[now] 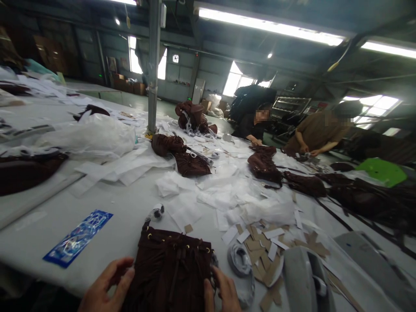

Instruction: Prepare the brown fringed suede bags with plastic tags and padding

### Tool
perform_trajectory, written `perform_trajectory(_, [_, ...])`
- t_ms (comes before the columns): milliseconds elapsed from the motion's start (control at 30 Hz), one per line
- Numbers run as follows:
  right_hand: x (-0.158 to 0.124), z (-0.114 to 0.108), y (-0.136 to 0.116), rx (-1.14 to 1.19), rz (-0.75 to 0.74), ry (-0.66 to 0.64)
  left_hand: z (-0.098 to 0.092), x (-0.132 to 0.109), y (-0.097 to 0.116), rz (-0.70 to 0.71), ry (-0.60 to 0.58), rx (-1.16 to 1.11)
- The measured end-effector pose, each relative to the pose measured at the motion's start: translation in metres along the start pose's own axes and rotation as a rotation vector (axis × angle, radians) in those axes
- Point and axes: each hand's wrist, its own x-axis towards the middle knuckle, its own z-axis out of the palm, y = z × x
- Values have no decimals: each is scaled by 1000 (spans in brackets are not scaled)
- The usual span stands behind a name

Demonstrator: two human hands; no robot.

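- Workshop table (130, 212), long and white, is strewn with white paper scraps (227, 199) and cardboard pieces (260, 251) toward its right side; two other people (318, 132) work at the far edge.
- I see the brown bag (172, 268) lying flat at the near edge, eyelets and cord facing up.
- My left hand (105, 288) is open, fingers loosely curled against the bag's left side.
- My right hand (224, 290) rests open on the bag's right edge, gripping nothing I can make out.
- I judge the handling to be at an early stage: neither hand has a hold, more bags (191, 162) wait mid-table, and a blue packet (78, 237) lies apart to the left.
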Motion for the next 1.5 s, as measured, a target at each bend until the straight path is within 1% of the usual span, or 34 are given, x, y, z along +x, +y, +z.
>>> perform_trajectory(67, [15, 0, -21, 110, -51, -105, 10, -1, 28, 143, -20, 34])
perform_trajectory(133, [21, 8, -37, 118, -76, -213, 25, 3, 58, 337, -111, 74])
perform_trajectory(200, [19, 23, -44, -18, -60, -255, 41, 10, 82, 470, -190, 112])
perform_trajectory(267, [12, 39, -41, -174, -31, -267, 58, 20, 95, 510, -230, 147])
perform_trajectory(333, [4, 48, -33, -228, -28, -283, 74, 31, 99, 513, -263, 203])
perform_trajectory(400, [-3, 49, -26, -182, -65, -313, 89, 41, 98, 519, -316, 317])
perform_trajectory(467, [-5, 42, -21, -76, -116, -335, 100, 49, 96, 525, -364, 464])
perform_trajectory(533, [-1, 31, -19, 65, -137, -353, 109, 55, 96, 522, -380, 570])
perform_trajectory(567, [4, 24, -17, 129, -115, -342, 113, 59, 97, 520, -378, 596])
perform_trajectory(633, [20, 13, -13, 199, -27, -278, 118, 65, 101, 521, -379, 614])
perform_trajectory(700, [40, 8, -7, 145, 22, -186, 121, 70, 104, 532, -415, 630])
perform_trajectory(733, [50, 9, -4, 96, 10, -161, 123, 71, 105, 541, -442, 632])
perform_trajectory(767, [58, 11, -1, 49, -24, -162, 124, 72, 106, 550, -473, 629])
perform_trajectory(867, [70, 28, 7, -29, -137, -237, 125, 73, 106, 564, -559, 603])
perform_trajectory(967, [69, 44, 12, -97, -225, -267, 124, 73, 104, 550, -663, 574])
perform_trajectory(1067, [72, 51, 19, -150, -354, -299, 120, 78, 102, 548, -784, 550])
perform_trajectory(1167, [86, 52, 30, -171, -470, -340, 107, 86, 101, 548, -834, 549])
perform_trajectory(1267, [102, 54, 42, -214, -496, -335, 81, 93, 97, 526, -793, 559])
perform_trajectory(1367, [113, 59, 48, -256, -474, -325, 54, 94, 87, 494, -662, 609])
perform_trajectory(1433, [118, 59, 45, -271, -451, -314, 42, 92, 77, 485, -589, 634])
perform_trajectory(1500, [121, 53, 34, -273, -421, -291, 38, 90, 68, 493, -565, 612])
